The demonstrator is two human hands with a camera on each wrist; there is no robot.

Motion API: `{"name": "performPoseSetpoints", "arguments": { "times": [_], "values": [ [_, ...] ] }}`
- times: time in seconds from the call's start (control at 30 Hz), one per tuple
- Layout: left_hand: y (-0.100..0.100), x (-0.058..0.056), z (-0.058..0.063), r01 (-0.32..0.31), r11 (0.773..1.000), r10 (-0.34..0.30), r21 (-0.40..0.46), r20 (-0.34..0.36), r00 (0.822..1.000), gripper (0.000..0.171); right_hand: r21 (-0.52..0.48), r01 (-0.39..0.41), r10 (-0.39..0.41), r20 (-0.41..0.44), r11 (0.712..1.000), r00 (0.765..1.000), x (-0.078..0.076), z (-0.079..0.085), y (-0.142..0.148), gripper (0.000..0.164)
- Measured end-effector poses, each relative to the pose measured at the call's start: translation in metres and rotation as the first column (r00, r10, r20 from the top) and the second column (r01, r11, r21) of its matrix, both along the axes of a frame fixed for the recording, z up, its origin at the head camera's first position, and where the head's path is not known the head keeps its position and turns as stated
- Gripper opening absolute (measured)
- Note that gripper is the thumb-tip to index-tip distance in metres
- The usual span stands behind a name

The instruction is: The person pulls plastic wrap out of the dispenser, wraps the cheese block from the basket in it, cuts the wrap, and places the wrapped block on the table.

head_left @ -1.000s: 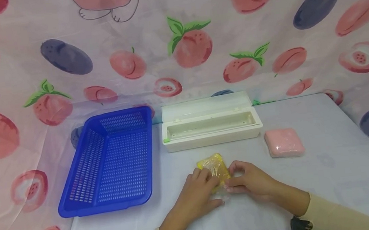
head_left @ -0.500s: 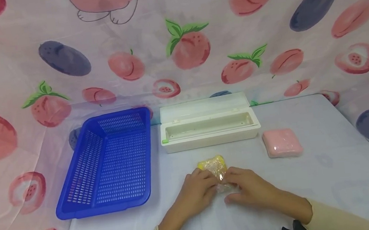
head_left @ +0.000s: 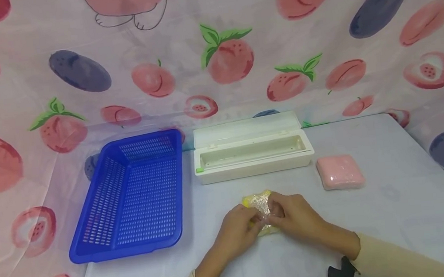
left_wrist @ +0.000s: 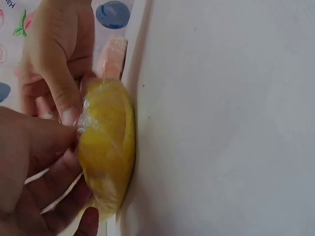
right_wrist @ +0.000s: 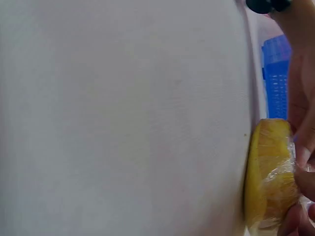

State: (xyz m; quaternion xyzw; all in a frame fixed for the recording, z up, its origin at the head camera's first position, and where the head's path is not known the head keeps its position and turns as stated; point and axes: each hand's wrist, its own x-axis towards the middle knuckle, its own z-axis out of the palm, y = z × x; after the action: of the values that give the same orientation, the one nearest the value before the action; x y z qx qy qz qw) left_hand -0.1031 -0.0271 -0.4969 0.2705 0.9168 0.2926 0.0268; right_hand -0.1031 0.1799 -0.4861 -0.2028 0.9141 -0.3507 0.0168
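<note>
A yellow block (head_left: 260, 203) wrapped in clear plastic film lies on the white table, in front of the person; its kind is hidden by the wrap. From the left, my left hand (head_left: 234, 228) pinches the film over the block's top. My right hand (head_left: 298, 216) pinches the film from the other side, and the fingertips of both hands meet there. The left wrist view shows the rounded yellow side (left_wrist: 110, 142) under creased film (left_wrist: 87, 120). In the right wrist view the wrapped block (right_wrist: 270, 172) sits at the right edge, partly behind fingers.
A blue slotted basket (head_left: 127, 250) stands at the left. Behind the hands is a long white box (head_left: 255, 170) with its lid raised and a small green piece (head_left: 199, 170) on its edge. A pink film-wrapped block (head_left: 340, 171) lies at the right. A fruit-patterned cloth (head_left: 180, 40) hangs behind.
The right hand has moved from the block's right lower corner up over its top. Its thumb and fingers have come together on the film, and the yellow block has turned slightly.
</note>
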Motion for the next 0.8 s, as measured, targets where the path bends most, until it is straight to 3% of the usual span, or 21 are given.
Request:
{"name": "performPoseSetpoints", "arguments": {
  "times": [0.1,0.17,0.23,0.33,0.47,0.57,0.7,0.8],
  "values": [
    [0.002,0.001,-0.001,-0.052,0.999,0.052,0.007,-0.079,0.995,0.006,0.082,-0.033,0.047,-0.179,0.996,0.983,-0.001,0.001,0.003,0.018],
    [0.003,0.002,-0.002,-0.084,0.996,0.085,0.014,-0.121,0.989,0.016,0.167,-0.117,0.159,-0.265,0.979,0.951,-0.003,0.002,0.008,0.016],
    [0.004,0.003,-0.003,-0.117,0.993,0.117,0.007,-0.151,0.982,0.025,0.259,-0.209,0.280,-0.277,0.943,0.919,-0.005,0.003,0.013,0.021],
    [0.005,0.005,-0.002,-0.143,0.989,0.136,-0.029,-0.161,0.978,0.040,0.386,-0.326,0.428,-0.216,0.863,0.878,-0.006,0.004,0.021,0.037],
    [0.003,0.008,0.000,-0.093,0.983,0.066,-0.160,-0.165,0.984,0.050,0.520,-0.392,0.529,-0.141,0.759,0.837,-0.006,-0.001,0.028,0.062],
    [-0.001,0.010,0.001,-0.035,0.953,-0.017,-0.300,-0.170,0.985,0.048,0.577,-0.414,0.575,-0.121,0.704,0.809,-0.004,-0.006,0.031,0.072],
    [-0.007,0.015,0.005,0.038,0.894,-0.108,-0.447,-0.133,0.985,0.061,0.607,-0.414,0.588,-0.111,0.678,0.801,-0.002,-0.008,0.030,0.075],
    [-0.009,0.018,0.007,0.086,0.861,-0.144,-0.502,-0.077,0.987,0.075,0.640,-0.372,0.581,-0.144,0.672,0.801,-0.001,-0.007,0.025,0.072]
  ]
}}
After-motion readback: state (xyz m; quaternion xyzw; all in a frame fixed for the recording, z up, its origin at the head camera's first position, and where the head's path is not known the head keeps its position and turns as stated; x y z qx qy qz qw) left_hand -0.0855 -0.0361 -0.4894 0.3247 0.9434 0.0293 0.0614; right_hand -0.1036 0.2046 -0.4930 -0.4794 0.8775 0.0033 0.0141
